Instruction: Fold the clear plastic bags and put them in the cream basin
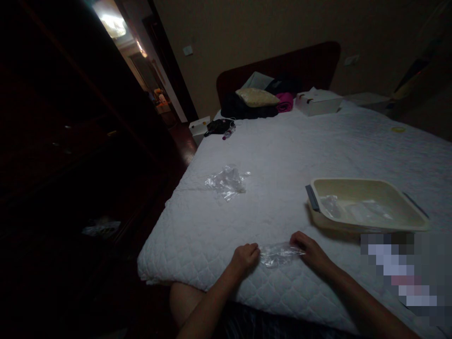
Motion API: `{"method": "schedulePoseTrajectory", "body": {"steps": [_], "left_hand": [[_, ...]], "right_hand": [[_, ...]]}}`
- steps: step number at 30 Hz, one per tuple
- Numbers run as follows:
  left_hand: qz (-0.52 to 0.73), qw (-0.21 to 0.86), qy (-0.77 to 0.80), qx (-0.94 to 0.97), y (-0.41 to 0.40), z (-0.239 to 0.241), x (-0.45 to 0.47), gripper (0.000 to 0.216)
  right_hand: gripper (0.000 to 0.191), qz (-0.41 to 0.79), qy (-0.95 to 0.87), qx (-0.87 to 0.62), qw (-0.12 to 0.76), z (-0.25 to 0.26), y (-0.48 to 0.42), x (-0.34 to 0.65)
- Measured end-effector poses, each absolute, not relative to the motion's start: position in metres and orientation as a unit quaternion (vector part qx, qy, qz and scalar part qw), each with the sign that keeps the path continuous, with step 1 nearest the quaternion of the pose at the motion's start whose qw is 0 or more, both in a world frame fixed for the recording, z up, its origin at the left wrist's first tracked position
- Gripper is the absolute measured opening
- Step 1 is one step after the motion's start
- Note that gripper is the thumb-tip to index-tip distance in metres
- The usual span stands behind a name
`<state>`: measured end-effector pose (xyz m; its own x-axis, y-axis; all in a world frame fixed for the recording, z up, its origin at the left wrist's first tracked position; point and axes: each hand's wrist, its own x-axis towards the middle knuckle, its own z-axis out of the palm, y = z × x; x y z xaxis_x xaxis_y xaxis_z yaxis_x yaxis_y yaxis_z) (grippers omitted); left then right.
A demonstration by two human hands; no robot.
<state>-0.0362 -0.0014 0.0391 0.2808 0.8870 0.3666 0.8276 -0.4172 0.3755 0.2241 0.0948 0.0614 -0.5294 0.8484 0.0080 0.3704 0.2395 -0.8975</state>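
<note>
A clear plastic bag (278, 255) is stretched between my hands, low over the near edge of the white quilted bed (275, 155). My left hand (246, 257) pinches its left end, fingers closed. The other end is gripped by my right hand (308, 249), also with closed fingers. Farther up the bed, to the left, lies a crumpled heap of clear plastic (228, 181). Right of my hands stands a cream plastic bin (370, 226) with grey handles; several flat clear bags (370, 211) rest inside it.
At the headboard are a patterned pillow (257, 97), dark clothing, a pink roll (285, 102) and a white box (318, 102). A small bottle (229, 133) lies by a dark bag (219, 126). A yellow ring (398, 129) lies far right. Dark furniture fills the left.
</note>
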Motion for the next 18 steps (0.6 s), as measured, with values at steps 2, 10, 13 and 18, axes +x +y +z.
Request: {"method": "schedulePoseTrajectory", "body": {"steps": [2,10,13,18], "left_hand": [[0.244,-0.001,0.51,0.825,-0.002,0.035,-0.035,0.019],[0.183,-0.144,0.453,0.861,-0.007,0.033,-0.033,0.011],[0.168,-0.163,0.443,0.866,-0.008,0.034,-0.032,0.01],[0.147,-0.162,0.418,0.882,-0.009,0.035,-0.038,0.013]], "right_hand": [[0.019,0.434,-0.784,-0.38,0.228,0.068,0.096,0.231],[0.039,0.216,-0.855,-0.418,0.217,0.081,0.091,0.228],[0.044,0.129,-0.904,-0.36,0.193,0.067,0.059,0.208],[0.063,0.054,-0.948,-0.275,0.15,0.034,0.018,0.191]]}}
